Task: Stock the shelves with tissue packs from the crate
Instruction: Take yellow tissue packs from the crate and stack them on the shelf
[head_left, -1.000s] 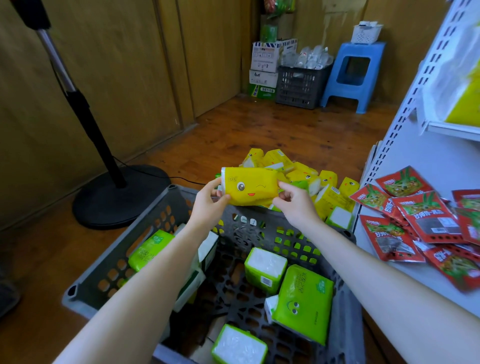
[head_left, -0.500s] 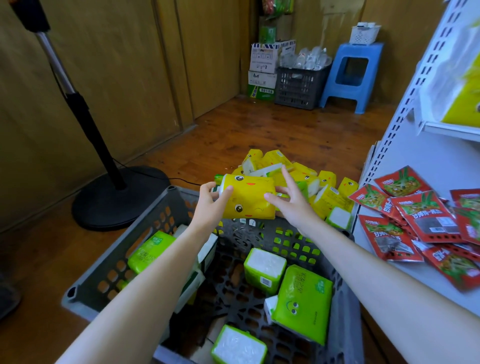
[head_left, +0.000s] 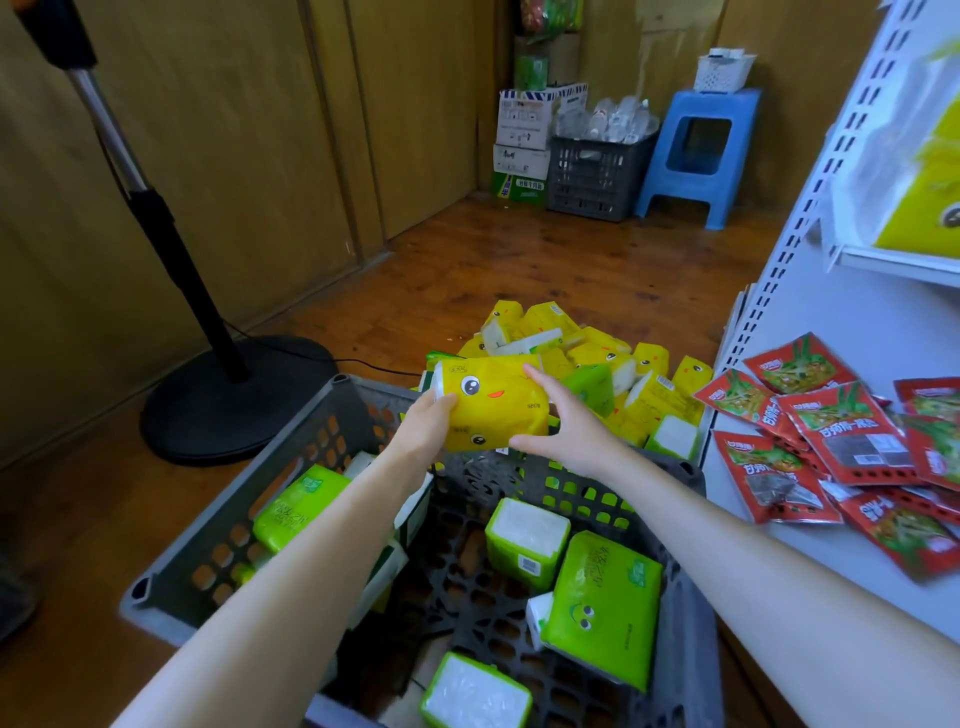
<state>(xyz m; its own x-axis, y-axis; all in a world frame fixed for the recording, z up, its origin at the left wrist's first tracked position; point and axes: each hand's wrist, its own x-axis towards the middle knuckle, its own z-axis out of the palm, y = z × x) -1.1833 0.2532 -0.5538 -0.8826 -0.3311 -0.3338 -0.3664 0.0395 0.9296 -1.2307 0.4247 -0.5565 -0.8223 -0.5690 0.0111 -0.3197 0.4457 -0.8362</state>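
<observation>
Over crate (head_left: 234, 519), left hand (head_left: 426, 426), right hand (head_left: 566, 431) gripping yellow pack (head_left: 493, 405) ends, long axis sideways

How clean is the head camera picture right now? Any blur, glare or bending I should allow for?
Head view: strong wide-angle bending, the shelf upright bows and leans at the right edge; the large yellow bag on the upper shelf is smeared; the yellow tissue pack between the left hand and right hand is sharp, its printed face clear; soft even light, no strong glare.
</observation>
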